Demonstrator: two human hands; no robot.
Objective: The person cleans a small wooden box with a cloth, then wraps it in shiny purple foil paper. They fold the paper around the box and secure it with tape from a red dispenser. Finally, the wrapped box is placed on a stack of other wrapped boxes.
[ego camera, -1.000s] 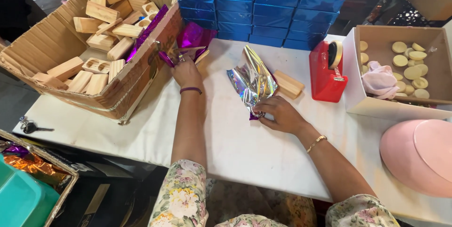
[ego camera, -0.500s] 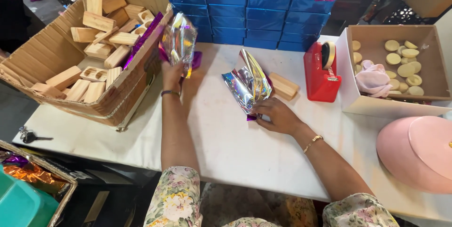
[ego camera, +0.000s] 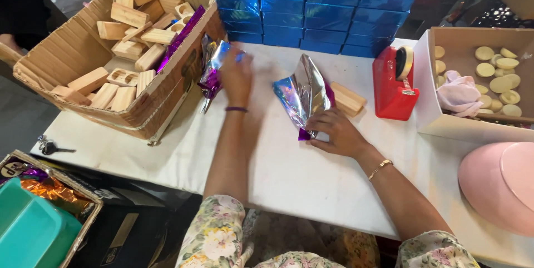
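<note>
A person works at a white table [ego camera: 289,173]. The right hand [ego camera: 338,132] lies flat near the table's middle, fingers pressed on the lower corner of a crumpled foil sheet [ego camera: 305,94], which rises up and away from the hand toward the far edge. A wood block [ego camera: 348,98] touches the sheet's right side. The left hand [ego camera: 236,76] (blurred) pinches a second foil [ego camera: 213,70] beside the cardboard box [ego camera: 83,51] at the far left edge. The right hand is nearer the block. A red tape dispenser [ego camera: 394,82] stands further right.
</note>
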